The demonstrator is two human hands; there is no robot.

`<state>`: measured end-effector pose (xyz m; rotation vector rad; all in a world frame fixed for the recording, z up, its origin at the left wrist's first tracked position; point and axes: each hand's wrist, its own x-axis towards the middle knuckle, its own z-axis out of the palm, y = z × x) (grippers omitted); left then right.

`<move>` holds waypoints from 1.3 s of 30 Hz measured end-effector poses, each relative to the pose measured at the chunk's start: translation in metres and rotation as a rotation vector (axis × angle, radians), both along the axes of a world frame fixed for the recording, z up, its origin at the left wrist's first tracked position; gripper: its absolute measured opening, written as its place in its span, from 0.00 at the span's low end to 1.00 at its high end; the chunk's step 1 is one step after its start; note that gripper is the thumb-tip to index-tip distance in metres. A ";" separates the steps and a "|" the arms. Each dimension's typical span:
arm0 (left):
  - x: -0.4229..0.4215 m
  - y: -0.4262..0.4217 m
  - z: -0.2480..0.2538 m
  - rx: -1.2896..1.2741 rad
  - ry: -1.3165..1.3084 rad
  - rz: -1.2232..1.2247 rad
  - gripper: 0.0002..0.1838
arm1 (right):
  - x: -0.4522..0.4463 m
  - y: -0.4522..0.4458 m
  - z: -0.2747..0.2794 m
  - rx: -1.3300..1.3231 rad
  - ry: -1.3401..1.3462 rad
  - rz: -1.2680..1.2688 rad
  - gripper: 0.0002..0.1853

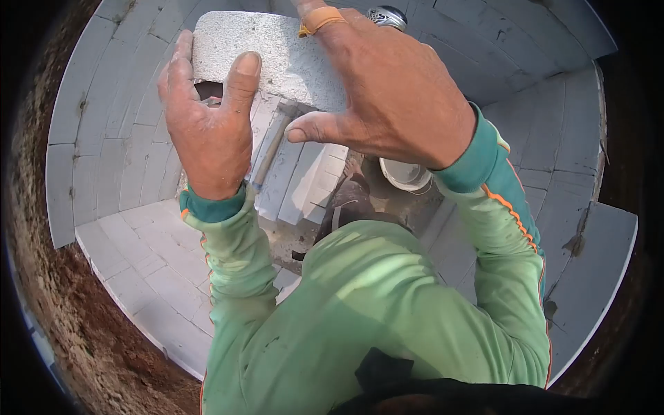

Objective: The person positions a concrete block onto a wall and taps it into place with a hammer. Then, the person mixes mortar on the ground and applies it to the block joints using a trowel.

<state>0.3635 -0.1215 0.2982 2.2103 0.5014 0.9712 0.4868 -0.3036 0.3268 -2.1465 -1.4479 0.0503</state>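
A pale, rough-faced lightweight concrete block (280,52) is held up between my two hands. My left hand (211,128) grips its left end, fingers along the side and thumb against the near face. Over the right end lies my right hand (404,93), its thumb stretched out below the block's lower edge. The other right fingers are partly hidden on the far side; an orange band and a large ring show there. Beneath the block, a hammer (273,149) with a wooden handle lies on stacked pale blocks (304,176).
Grey block walls (114,111) curve around me on the left, and more wall (553,138) stands on the right. A white bucket (404,175) sits on the floor beside my foot (351,197). Reddish soil (104,325) lies outside the wall.
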 end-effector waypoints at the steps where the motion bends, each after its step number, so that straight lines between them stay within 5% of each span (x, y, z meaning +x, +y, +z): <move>1: 0.008 -0.010 0.001 -0.089 -0.041 -0.086 0.46 | 0.007 -0.009 0.003 -0.104 -0.097 -0.086 0.54; 3: 0.015 -0.019 -0.003 -0.270 -0.038 -0.222 0.49 | 0.012 -0.031 -0.006 -0.092 -0.164 -0.211 0.53; 6: 0.030 -0.002 -0.059 -0.089 -0.123 -0.368 0.58 | 0.013 -0.062 -0.026 -0.069 -0.178 -0.402 0.55; 10: 0.061 0.032 -0.162 0.308 0.248 -0.466 0.78 | 0.015 -0.098 -0.051 0.085 -0.184 -0.459 0.53; 13: 0.087 0.048 -0.225 0.231 0.385 -0.758 0.75 | 0.024 -0.136 -0.062 0.187 -0.139 -0.452 0.53; 16: 0.122 0.030 -0.212 0.335 0.147 -0.872 0.71 | 0.034 -0.167 -0.066 0.135 -0.060 -0.461 0.54; 20: 0.195 0.036 -0.235 0.280 0.355 -1.107 0.63 | 0.051 -0.197 -0.088 0.151 0.104 -0.606 0.53; 26: 0.282 -0.028 -0.200 0.488 0.754 -1.369 0.65 | 0.027 -0.241 -0.118 0.282 0.406 -0.977 0.51; 33: 0.354 -0.143 -0.128 0.706 0.340 -1.843 0.63 | -0.080 -0.263 -0.103 0.421 0.185 -1.450 0.50; 39: 0.369 -0.271 -0.014 1.194 -0.031 -1.985 0.53 | -0.174 -0.281 -0.136 -0.040 -0.045 -1.644 0.44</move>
